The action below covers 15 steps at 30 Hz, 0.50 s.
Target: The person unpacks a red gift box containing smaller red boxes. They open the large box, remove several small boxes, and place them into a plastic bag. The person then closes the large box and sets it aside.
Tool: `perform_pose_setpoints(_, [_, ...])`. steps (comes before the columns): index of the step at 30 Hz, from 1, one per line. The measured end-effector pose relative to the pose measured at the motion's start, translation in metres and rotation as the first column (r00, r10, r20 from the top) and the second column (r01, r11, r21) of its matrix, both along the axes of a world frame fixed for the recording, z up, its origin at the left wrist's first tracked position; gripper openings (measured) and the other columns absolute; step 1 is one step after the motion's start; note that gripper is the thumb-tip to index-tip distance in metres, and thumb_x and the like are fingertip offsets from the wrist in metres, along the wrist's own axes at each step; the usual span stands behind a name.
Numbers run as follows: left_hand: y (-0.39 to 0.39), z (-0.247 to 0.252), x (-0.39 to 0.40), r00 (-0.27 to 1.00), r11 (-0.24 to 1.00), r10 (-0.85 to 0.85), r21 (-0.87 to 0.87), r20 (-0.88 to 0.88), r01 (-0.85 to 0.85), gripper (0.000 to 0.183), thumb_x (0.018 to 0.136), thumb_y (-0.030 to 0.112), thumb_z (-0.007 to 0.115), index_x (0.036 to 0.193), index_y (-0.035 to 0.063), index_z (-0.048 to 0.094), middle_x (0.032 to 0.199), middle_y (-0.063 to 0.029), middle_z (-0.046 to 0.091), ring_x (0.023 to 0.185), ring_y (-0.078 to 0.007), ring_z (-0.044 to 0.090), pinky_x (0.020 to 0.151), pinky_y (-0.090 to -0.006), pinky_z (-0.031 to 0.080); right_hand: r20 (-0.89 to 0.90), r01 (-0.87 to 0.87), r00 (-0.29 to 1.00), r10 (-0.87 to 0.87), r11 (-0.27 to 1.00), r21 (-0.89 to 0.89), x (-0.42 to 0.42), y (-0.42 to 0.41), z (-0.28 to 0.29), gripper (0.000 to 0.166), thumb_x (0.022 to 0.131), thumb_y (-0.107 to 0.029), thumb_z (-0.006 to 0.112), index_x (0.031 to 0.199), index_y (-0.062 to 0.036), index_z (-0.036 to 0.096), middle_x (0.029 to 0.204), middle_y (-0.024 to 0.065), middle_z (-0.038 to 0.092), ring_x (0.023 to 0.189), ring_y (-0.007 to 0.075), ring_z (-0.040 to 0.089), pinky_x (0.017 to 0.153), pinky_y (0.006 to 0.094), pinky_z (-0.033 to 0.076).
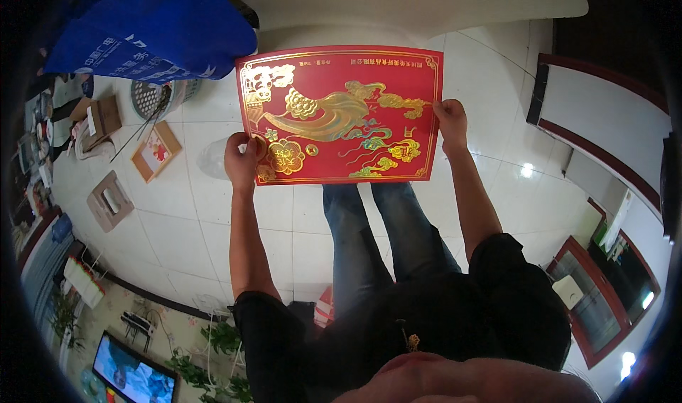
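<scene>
A red rectangular gift-box cover or board [325, 118] is held out flat in front of me, above the tiled floor. Gold and green embossed figures, clouds and flowers decorate its face, and its writing is upside down from here. My left hand [241, 158] pinches its left edge near the lower corner, thumb on top. At the opposite edge, my right hand [452, 121] grips about midway up. The fingers under the board are hidden on both sides, and I cannot tell how thick it is. My jeans [357, 232] show below its near edge.
A blue bag [160, 30] with white writing stands at upper left, beside a pale curved surface [373, 3]. On the floor at left are a perforated basket [146, 102], a wooden box [139, 160], a step stool [110, 200] and a clear plastic object [210, 159].
</scene>
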State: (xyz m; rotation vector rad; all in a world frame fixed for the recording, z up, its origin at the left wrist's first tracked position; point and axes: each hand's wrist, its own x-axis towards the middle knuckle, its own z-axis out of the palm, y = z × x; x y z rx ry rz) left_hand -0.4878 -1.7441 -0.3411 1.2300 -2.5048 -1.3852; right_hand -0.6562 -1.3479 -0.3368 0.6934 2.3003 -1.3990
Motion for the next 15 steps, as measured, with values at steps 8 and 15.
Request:
perform_pose_setpoints(8, [0.005, 0.011, 0.017, 0.968, 0.88, 0.246, 0.43, -0.044, -0.204, 0.03, 0.082, -0.002, 0.055, 0.111, 0.0013, 0.05, 0.112, -0.0077, 0.054, 0.102, -0.016, 0.052, 0.088, -0.0279, 0.043, 0.177, 0.42, 0.902, -0.393, 0.709, -0.566, 0.011, -0.018, 0.03, 0.025, 0.088, -0.018, 0.058, 0.1, 0.0004, 0.047, 0.096, 0.0113, 0.055, 0.088, 0.0186, 0.055, 0.078, 0.0333, 0.048])
perform_pose_setpoints(15, [0.004, 0.016, 0.027, 0.928, 0.688, 0.372, 0.678, -0.023, -0.259, 0.019, 0.085, 0.0, 0.055, 0.102, 0.0058, 0.05, 0.1, -0.0034, 0.059, 0.08, -0.0069, 0.056, 0.058, -0.019, 0.044, 0.151, 0.422, 0.895, -0.419, 0.688, -0.59, 0.015, -0.029, 0.046, 0.02, 0.09, -0.021, 0.052, 0.093, -0.0016, 0.047, 0.091, 0.0085, 0.054, 0.088, 0.0169, 0.054, 0.079, 0.0324, 0.046])
